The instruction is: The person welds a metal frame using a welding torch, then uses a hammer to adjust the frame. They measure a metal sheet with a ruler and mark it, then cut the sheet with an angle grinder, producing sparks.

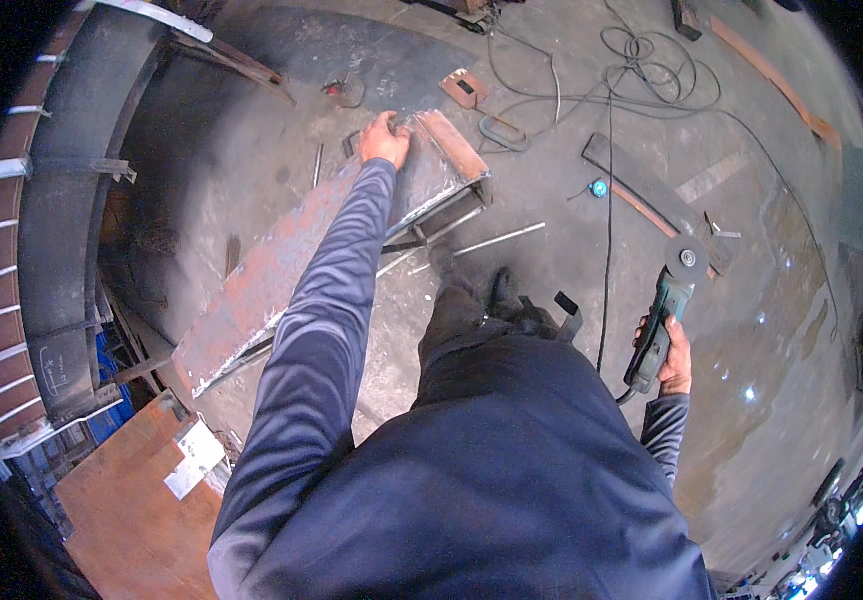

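Note:
A long rusty steel box-shaped beam (252, 270) slants across the floor in front of me, its end turned to the right. My left hand (385, 142) is at the far end of the beam, fingers bent over the metal near its far edge; the fingertips are partly hidden. Off to my right side, my right hand (676, 358) is wrapped around the body of an angle grinder (664, 310). The grinder's round disc (687, 257) points away from me, apart from the beam. Its cord runs from the rear end.
Coiled black cables (652, 70) lie at the far right. Beyond the beam are a C-clamp (504, 133) and a rusty plate (464, 88). A blue round item (599, 188) lies by flat steel bars (642, 180). Left stand a large ribbed steel structure (52, 230) and a rusty sheet (132, 500).

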